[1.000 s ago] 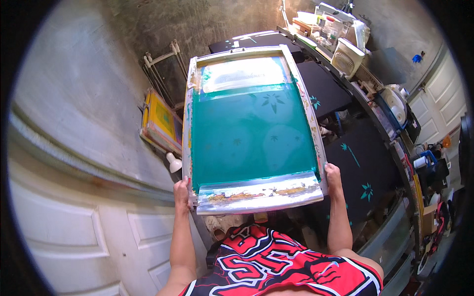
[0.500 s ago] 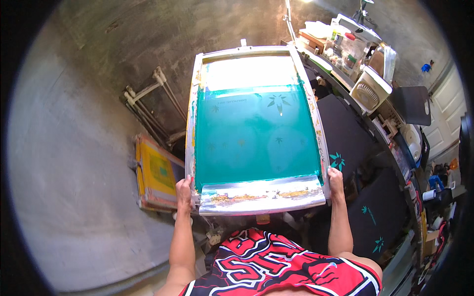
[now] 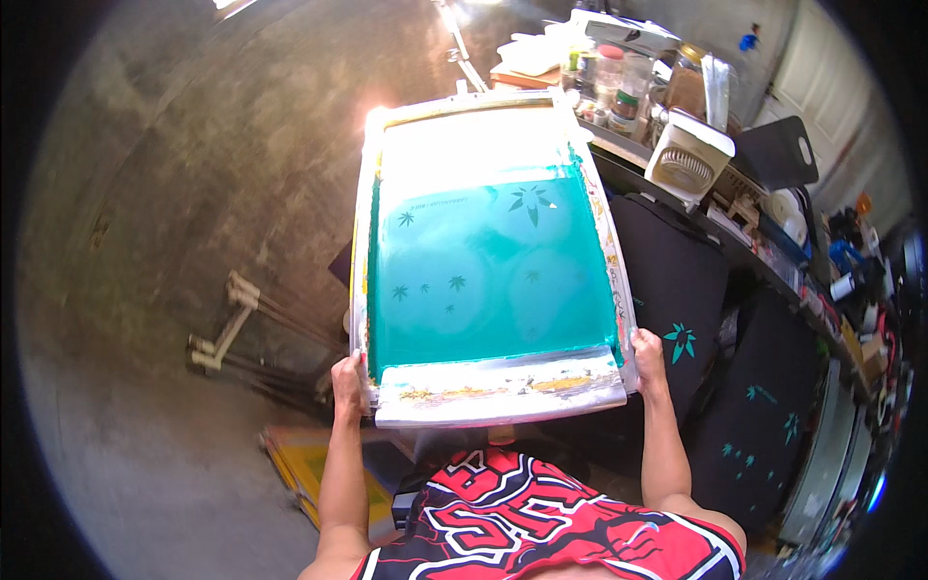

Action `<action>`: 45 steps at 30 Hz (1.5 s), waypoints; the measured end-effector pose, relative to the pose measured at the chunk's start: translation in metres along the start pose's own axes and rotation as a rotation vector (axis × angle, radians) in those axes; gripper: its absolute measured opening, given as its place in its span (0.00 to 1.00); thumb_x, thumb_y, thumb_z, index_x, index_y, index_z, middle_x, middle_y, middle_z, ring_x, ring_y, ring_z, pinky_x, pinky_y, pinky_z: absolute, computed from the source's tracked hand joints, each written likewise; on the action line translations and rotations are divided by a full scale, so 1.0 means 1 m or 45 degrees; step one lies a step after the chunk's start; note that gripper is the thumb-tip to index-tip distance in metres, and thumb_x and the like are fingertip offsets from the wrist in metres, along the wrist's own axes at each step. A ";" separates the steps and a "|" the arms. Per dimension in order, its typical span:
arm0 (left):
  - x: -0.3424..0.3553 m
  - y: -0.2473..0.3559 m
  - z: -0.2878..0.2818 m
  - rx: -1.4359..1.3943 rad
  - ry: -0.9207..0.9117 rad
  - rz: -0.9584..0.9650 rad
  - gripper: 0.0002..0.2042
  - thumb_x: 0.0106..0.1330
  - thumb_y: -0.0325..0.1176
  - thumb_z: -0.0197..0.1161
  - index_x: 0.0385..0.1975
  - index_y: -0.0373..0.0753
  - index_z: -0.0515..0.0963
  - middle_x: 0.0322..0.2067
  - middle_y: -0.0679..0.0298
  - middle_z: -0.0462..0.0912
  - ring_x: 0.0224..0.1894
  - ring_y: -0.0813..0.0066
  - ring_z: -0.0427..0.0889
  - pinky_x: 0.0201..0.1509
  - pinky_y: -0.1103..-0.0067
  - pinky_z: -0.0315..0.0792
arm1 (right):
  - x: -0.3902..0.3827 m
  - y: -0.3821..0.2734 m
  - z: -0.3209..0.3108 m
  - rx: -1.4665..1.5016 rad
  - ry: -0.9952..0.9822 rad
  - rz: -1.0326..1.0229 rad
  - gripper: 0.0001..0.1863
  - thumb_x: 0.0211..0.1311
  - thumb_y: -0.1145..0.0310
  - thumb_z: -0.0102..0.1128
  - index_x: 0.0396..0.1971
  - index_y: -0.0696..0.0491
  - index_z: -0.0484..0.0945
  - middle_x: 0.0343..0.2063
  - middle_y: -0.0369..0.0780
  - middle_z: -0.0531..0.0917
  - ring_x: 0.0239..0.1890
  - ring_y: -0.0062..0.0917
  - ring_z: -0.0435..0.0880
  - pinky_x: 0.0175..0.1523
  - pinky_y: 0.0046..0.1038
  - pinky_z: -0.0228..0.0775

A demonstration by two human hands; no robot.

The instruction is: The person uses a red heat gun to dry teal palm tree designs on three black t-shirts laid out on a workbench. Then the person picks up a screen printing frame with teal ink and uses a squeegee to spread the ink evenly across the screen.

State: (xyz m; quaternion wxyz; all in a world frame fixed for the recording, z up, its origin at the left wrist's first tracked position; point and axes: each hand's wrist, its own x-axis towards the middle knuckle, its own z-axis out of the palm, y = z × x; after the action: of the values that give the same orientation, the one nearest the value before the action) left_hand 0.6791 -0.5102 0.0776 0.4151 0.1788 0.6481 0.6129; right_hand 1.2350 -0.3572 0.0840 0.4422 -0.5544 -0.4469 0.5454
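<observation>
A screen printing frame [image 3: 493, 300] is held out in front of me, its mesh coated green with several leaf shapes showing in it. Bright glare whitens the far part of the mesh, and silver tape stained with ink covers the near end. My left hand [image 3: 348, 387] is closed round the near left corner of the frame. At the near right side my right hand [image 3: 649, 362] grips the opposite rail. Beyond my right arm lie black printing boards or cloths [image 3: 667, 290] with green leaf prints; I cannot tell which.
Other screen frames [image 3: 300, 469] lean low at the left. A pipe stand [image 3: 227, 329] is on the concrete floor. To the right, a long shelf holds several jars [image 3: 626, 101], a small white fan [image 3: 688, 164] and clutter. A white door [image 3: 822, 82] stands at the back right.
My view has swung to the right, so the leaning frames and pipe stand sit lower and the shelf shifts left. Both hands still hold the screen printing frame, and its glare has grown.
</observation>
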 end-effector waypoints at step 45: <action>0.424 0.103 -0.054 0.608 -0.657 0.135 0.21 0.74 0.43 0.59 0.31 0.26 0.81 0.25 0.66 0.80 0.26 0.80 0.71 0.32 0.75 0.67 | -0.017 0.109 0.345 -0.442 1.044 0.139 0.23 0.69 0.58 0.49 0.27 0.66 0.76 0.25 0.56 0.80 0.30 0.45 0.81 0.38 0.45 0.66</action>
State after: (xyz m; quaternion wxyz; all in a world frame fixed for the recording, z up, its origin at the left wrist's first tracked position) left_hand 0.3589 -0.2126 0.0341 0.4793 0.4530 0.6367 0.3996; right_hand 0.8914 -0.3954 -0.0238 0.4538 -0.8134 -0.2898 0.2200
